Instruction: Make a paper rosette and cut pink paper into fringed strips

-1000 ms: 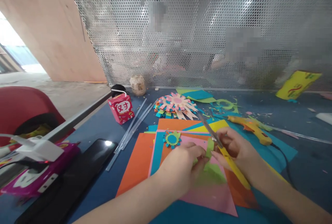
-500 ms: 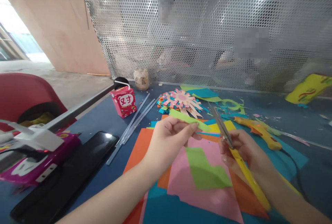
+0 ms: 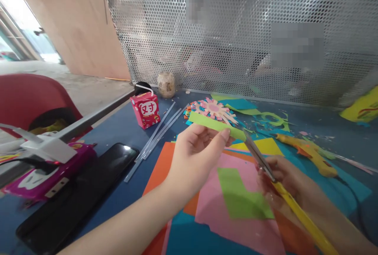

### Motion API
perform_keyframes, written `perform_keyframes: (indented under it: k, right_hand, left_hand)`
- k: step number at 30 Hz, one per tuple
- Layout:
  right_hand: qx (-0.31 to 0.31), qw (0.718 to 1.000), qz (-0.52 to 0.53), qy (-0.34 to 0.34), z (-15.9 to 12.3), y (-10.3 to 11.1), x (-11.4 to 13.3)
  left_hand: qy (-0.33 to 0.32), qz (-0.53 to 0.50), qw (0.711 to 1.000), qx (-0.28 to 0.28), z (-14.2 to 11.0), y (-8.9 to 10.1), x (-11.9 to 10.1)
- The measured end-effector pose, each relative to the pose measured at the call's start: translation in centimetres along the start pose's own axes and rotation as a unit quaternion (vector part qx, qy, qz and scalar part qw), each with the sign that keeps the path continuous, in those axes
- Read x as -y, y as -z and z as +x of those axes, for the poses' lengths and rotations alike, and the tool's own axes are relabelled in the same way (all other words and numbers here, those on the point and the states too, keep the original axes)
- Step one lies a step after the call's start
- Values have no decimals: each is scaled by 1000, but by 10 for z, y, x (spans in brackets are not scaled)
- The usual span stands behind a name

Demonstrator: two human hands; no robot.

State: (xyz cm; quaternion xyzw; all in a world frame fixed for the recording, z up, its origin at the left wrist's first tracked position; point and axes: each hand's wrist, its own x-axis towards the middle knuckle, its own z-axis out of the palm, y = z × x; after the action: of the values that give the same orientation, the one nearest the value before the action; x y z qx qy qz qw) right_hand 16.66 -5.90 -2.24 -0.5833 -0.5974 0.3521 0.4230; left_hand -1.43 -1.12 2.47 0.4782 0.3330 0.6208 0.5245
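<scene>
My left hand (image 3: 201,146) pinches a strip of light green paper (image 3: 212,122) between thumb and fingers, held above the stacked sheets. My right hand (image 3: 291,186) grips yellow-handled scissors (image 3: 301,211). Their blade tips meet the strip's right end. Beneath both hands lies a pink paper sheet (image 3: 233,227) with an L-shaped green paper piece (image 3: 245,200) on it. Orange paper (image 3: 159,168) and blue paper show under the pink sheet. Beyond the strip, pink and multicoloured fringed paper flowers (image 3: 213,108) rest on the table.
At right lies a yellow glue gun (image 3: 310,154) with a black cord. Clear glue sticks (image 3: 158,134), a red drink box (image 3: 146,111) with a straw and a jar (image 3: 166,84) stand or lie left of centre. A black phone (image 3: 79,196) and purple power strip (image 3: 53,180) occupy the left.
The scissors and the green strip have come together, with the blade tips now at the strip's right end. The view has shifted slightly, so the table items appear moved.
</scene>
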Motion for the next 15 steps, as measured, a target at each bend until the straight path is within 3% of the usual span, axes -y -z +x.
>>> perform_keyframes:
  k: [9,12,15]
  right_hand:
    - [75,982,88,-150,3,11,-9]
    - [86,986,80,-120,4,14,-11]
    - [97,993,46,-48,0,8,-4]
  left_hand:
    - [-64,75,995,33,-5,3,3]
    - [-85,97,991,35,-4,3,3]
    - [-104,114,987,40,-3,3,2]
